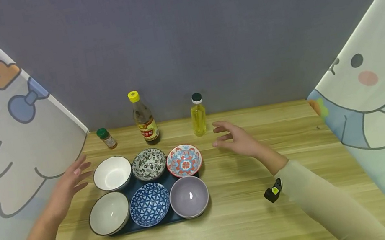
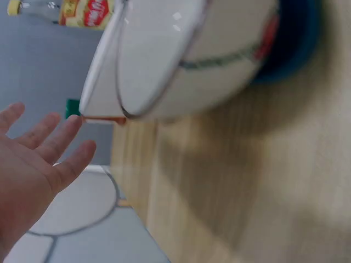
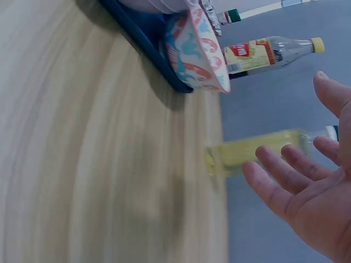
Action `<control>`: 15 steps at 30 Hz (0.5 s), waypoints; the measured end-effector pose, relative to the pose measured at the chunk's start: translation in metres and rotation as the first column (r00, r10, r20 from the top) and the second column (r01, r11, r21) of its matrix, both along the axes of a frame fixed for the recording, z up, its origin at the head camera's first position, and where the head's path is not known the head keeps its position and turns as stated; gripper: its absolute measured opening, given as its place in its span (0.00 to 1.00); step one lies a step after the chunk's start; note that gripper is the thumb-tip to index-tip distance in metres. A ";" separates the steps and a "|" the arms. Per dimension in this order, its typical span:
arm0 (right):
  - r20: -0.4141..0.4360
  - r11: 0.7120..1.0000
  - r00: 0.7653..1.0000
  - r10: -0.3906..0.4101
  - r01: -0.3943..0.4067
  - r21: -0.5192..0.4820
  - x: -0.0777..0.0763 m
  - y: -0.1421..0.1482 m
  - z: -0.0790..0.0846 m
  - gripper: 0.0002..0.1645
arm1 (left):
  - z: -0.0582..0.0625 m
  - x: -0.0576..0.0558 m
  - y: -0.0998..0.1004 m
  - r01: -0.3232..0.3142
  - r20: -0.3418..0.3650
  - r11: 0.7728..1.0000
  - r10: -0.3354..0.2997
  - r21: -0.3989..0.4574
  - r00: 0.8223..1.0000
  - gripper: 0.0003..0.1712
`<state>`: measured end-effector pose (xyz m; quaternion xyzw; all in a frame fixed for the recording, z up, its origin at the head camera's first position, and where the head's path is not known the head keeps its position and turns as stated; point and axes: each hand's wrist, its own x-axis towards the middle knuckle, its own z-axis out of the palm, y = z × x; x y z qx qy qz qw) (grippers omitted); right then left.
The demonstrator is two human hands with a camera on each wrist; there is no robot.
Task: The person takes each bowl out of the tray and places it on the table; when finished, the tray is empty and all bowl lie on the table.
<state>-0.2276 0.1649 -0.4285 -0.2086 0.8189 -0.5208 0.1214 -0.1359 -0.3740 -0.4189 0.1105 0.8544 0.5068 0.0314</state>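
Observation:
My left hand (image 1: 67, 186) hovers left of the bowls with its fingers spread, holding nothing. Closest to it are a white bowl (image 1: 112, 173) and a dark-rimmed cream bowl (image 1: 109, 213). My right hand (image 1: 235, 139), fingers loosely bent and apart, is just right of a bottle of yellow oil (image 1: 198, 120), not touching it. A blue tray (image 1: 138, 184) bears the bowls, among them a black-and-white patterned bowl (image 1: 149, 164), a red-and-blue patterned bowl (image 1: 184, 161), a blue triangle-patterned bowl (image 1: 150, 205) and a lilac bowl (image 1: 189, 197).
Behind the bowls stand a dark sauce bottle (image 1: 146, 123) with a yellow cap and a small green-capped spice jar (image 1: 107, 138). A grey wall (image 1: 180, 45) closes off the back of the wooden table (image 1: 240, 222). Cartoon-printed cloths hang at both sides.

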 end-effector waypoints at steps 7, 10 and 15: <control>0.132 0.997 0.991 0.017 -0.006 -0.081 0.000 -0.017 -0.024 0.43 | -0.021 0.004 -0.015 0.002 0.148 1.000 0.000 -0.009 0.989 0.37; 0.197 0.994 0.980 0.039 -0.019 -0.103 0.002 -0.022 -0.033 0.42 | -0.032 0.006 -0.020 0.007 0.203 1.000 -0.013 0.030 0.979 0.38; 0.252 0.992 0.966 0.052 -0.021 -0.124 0.004 -0.033 -0.048 0.43 | -0.046 0.008 -0.024 0.029 0.248 0.990 -0.062 0.135 0.967 0.39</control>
